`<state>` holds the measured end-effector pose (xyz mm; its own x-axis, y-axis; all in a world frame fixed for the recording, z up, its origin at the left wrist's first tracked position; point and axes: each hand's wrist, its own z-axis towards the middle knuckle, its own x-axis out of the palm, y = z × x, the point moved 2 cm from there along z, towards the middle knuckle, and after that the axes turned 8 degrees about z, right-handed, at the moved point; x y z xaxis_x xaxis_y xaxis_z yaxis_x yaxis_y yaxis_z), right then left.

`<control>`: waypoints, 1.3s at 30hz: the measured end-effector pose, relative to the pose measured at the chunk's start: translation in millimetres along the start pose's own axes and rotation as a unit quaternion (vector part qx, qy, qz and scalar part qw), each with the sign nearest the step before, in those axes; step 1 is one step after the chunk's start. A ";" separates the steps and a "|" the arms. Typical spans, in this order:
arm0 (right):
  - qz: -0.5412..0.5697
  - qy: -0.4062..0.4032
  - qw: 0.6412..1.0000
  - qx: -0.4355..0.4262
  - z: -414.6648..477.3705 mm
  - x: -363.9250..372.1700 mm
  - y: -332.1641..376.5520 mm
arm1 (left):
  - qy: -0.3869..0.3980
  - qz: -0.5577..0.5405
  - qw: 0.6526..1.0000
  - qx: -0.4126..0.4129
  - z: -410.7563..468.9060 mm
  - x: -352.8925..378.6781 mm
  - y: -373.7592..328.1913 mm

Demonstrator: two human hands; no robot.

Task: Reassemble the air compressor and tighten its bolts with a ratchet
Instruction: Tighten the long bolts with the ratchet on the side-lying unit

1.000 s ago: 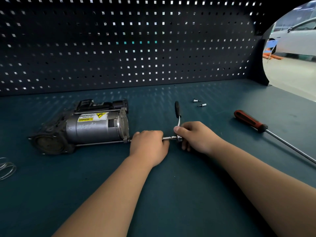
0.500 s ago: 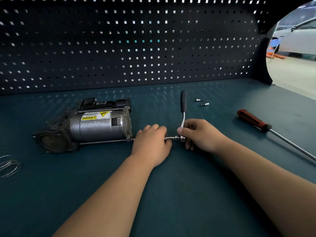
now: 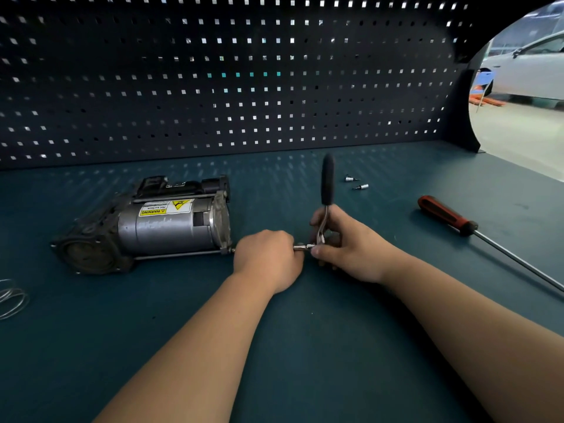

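**Ratchet handle swung up, drive line aimed at the compressor's near bolt**

The ratchet (image 3: 327,181) handle has swung round from a lean toward the left to nearly upright, its black grip now standing above the right hand (image 3: 348,245). That hand's fingers curl round the steel shank just above the head, with the thumb pressed at the head. The left hand (image 3: 268,257) is clenched round the extension bar (image 3: 303,247), covering most of it.

The air compressor (image 3: 146,227) lies on its side on the bench (image 3: 305,346), to the left of both hands. Its long axis runs left to right, and the extension bar lies along that same line, pointing at the end of the long bolt (image 3: 180,254) on the near lower edge. The left hand is the nearer one, just beside the end cap. The handle stands crosswise to this line, so I judge the next stroke is a swing about the bar's axis.

Counted: one compressor, one ratchet, two long bolts showing, two loose bits (image 3: 350,178), one screwdriver (image 3: 442,213), one wire coil (image 3: 12,297).
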<state>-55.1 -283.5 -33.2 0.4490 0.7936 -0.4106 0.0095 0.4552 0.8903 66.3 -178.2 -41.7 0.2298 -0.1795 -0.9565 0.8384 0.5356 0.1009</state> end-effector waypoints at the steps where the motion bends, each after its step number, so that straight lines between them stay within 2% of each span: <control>1: -0.041 0.011 0.999 -0.012 -0.5 0.7 0.7 | 0.001 0.002 1.000 0.002 0.1 0.3 0.2; 4: -0.113 0.018 0.993 -0.027 0.3 4.1 0.8 | -0.005 -0.010 1.000 0.003 -1.5 0.9 2.0; 8: -0.002 -0.021 0.999 0.036 3.8 2.2 -0.2 | -0.051 -0.057 0.997 0.027 -5.3 1.1 3.4; 15: -0.005 -0.042 0.992 0.123 10.6 7.1 5.6 | -0.079 -0.060 0.994 0.034 -8.7 0.2 -0.3; 18: -0.021 -0.036 0.994 0.100 6.6 7.2 2.7 | -0.056 -0.043 0.997 0.023 -6.3 -1.7 -0.8; 22: -0.027 0.010 0.999 0.026 -1.2 0.3 -0.8 | -0.008 -0.025 1.000 0.012 -2.8 -1.6 -0.4; 28: -0.201 0.020 0.979 -0.034 -3.0 -0.8 6.7 | -0.008 -0.027 0.999 0.021 -3.0 0.9 2.0; 31: -0.212 0.005 0.977 -0.005 -1.0 -0.7 4.7 | -0.039 -0.068 0.996 0.036 -7.7 0.8 4.2; 34: -0.168 -0.016 0.985 0.043 3.8 2.6 4.6 | -0.074 -0.094 0.990 0.069 -11.0 -0.7 3.3; 36: -0.134 -0.041 0.987 0.080 6.9 5.6 4.9 | -0.082 -0.094 0.989 0.075 -11.1 -0.2 1.5; 39: -0.143 -0.061 0.982 0.109 10.3 7.0 3.5 | -0.080 -0.082 0.991 0.068 -10.8 1.1 -1.4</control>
<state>-42.7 -280.4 -30.9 0.5034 0.5863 -0.6346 0.3353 0.5444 0.7689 60.0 -170.2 -45.8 0.1506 -0.3889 -0.9089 0.9272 0.3744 -0.0065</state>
